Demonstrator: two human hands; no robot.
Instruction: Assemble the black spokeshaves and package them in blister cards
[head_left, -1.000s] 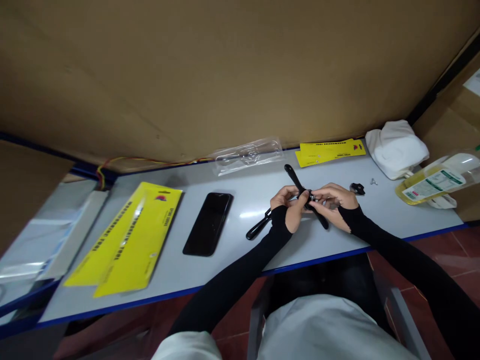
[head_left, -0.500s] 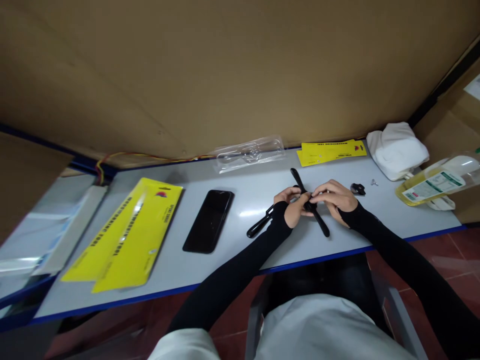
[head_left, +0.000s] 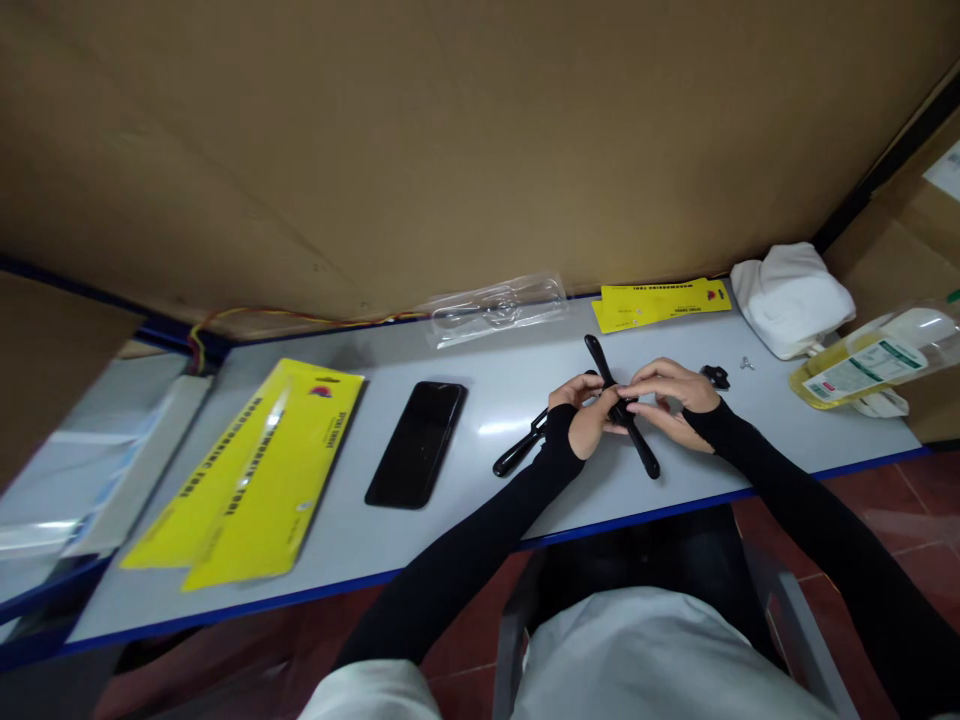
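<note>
My left hand (head_left: pixel 589 415) is closed around the middle of a black spokeshave (head_left: pixel 643 450), whose two handles stick out above and below the fingers. The fingertips of my right hand (head_left: pixel 667 395) are pinched at the tool's centre; any small part between them is hidden. A second spokeshave (head_left: pixel 514 458) lies on the table, partly covered by my left hand and wrist. To the right of my right hand sit a small black part (head_left: pixel 716 377) and some tiny silver screws (head_left: pixel 746 363).
A black phone (head_left: pixel 416 445) lies left of my hands. Yellow tool cards (head_left: pixel 270 480) lie farther left, with more yellow cards (head_left: pixel 660 303) at the back. Clear plastic packaging (head_left: pixel 499 308) rests by the cardboard wall. White cloth (head_left: pixel 795 300) and a bottle of yellow liquid (head_left: pixel 862 370) stand right.
My right hand's fingers have shifted slightly at the spokeshave's centre, its lower fingers now more extended. My left hand keeps the same hold.
</note>
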